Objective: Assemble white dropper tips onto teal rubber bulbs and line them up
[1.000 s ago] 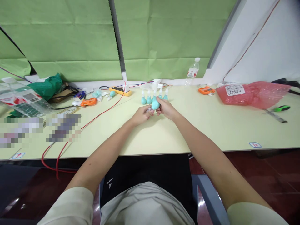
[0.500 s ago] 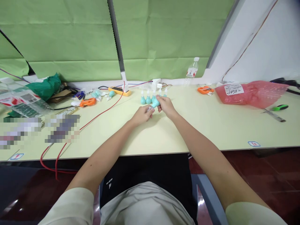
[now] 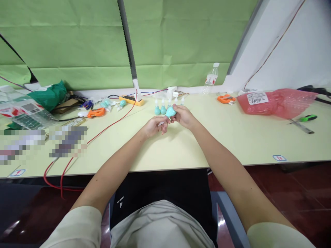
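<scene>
Above the middle of the table, a teal bulb syringe (image 3: 170, 111) is tilted, its round end up to the right and its pale tip pointing down to the left. My right hand (image 3: 183, 116) is closed on the round end. At the tip end, my left hand (image 3: 156, 126) pinches the narrow nozzle, which its fingers partly cover. Just behind my hands stand several similar bulb syringes (image 3: 163, 109) in a row, upright with clear tips. Some of them are partly hidden by the held one and by my right hand.
To the left lie a yellow multimeter (image 3: 131, 100), an orange tool (image 3: 96, 113), red cables (image 3: 111, 126) and a large plastic bottle (image 3: 28, 108). On the right are another orange tool (image 3: 226, 99), a red plastic bag (image 3: 276, 103) and a green-handled tool (image 3: 308, 118). A clear bottle (image 3: 211, 79) stands at the back.
The bulb syringe has turned slightly, its round part now more in view. My left hand has shifted a little down and left along the tip, its fingers differently placed.
</scene>
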### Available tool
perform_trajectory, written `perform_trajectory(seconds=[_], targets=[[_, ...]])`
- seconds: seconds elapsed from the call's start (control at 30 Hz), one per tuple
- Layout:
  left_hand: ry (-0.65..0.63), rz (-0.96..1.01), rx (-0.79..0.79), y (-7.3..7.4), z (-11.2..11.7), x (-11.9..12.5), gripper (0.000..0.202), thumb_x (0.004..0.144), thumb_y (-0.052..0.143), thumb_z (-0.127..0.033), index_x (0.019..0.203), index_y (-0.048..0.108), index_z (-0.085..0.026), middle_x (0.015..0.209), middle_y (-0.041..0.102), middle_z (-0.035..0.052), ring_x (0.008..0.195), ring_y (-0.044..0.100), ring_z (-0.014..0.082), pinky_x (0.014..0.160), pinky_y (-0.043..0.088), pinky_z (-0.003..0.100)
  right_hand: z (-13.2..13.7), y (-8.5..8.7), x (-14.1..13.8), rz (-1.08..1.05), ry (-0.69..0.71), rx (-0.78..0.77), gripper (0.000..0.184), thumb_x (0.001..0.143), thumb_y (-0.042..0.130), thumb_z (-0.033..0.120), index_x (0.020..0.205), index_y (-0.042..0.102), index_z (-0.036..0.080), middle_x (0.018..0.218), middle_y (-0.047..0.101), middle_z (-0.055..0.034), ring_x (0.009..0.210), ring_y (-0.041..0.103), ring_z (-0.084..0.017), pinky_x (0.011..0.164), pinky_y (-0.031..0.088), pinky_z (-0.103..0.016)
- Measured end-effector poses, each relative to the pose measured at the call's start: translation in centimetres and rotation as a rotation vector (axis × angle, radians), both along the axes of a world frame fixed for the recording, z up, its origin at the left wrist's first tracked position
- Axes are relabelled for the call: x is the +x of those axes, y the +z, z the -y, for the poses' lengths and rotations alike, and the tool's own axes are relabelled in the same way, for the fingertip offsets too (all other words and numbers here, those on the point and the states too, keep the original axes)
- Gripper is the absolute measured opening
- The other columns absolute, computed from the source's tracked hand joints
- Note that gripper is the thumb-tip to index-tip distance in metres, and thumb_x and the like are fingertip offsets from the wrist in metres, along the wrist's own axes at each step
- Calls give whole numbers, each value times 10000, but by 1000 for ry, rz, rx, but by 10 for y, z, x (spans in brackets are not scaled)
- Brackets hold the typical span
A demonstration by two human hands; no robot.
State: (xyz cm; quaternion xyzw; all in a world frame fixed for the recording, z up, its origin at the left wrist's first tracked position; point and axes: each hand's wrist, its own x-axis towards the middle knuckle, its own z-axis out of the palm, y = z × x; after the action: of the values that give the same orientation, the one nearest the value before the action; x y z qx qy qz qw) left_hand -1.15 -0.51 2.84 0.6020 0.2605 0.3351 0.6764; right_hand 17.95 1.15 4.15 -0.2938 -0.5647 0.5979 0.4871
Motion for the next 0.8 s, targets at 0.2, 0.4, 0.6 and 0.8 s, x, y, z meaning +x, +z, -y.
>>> perform_trajectory(seconds=[0.2,0.4,0.6,0.8], targets=[[-15,-26,-14,4,3,0,323,822,648,-509,834,619,-188,475,401,-46,373,375,107,514,391,325,1,2,-4,-17,35,-13,522,868,657,689,745,539,195,585,563,3,497,537,-128,487,461,-252],[16,-100,43,6,2,3,353,902,513,-541,851,598,-203,467,282,-76,354,277,94,510,362,312,-4,3,3,12,-4,54,494,860,685,669,811,595,186,607,583,8,491,539,-117,475,493,-245],[384,-745,760,-10,4,2,226,927,549,-431,909,624,-219,703,633,43,636,596,213,620,396,320,-4,-3,21,410,-102,56,506,764,791,653,823,648,171,701,660,-41,559,666,-166,470,589,-276],[404,-1019,1013,-9,7,0,249,990,470,-390,1053,637,-216,889,719,108,804,671,278,691,404,328,3,-6,22,495,17,-53,469,695,901,517,868,669,148,767,729,-96,520,661,-173,412,573,-286]])
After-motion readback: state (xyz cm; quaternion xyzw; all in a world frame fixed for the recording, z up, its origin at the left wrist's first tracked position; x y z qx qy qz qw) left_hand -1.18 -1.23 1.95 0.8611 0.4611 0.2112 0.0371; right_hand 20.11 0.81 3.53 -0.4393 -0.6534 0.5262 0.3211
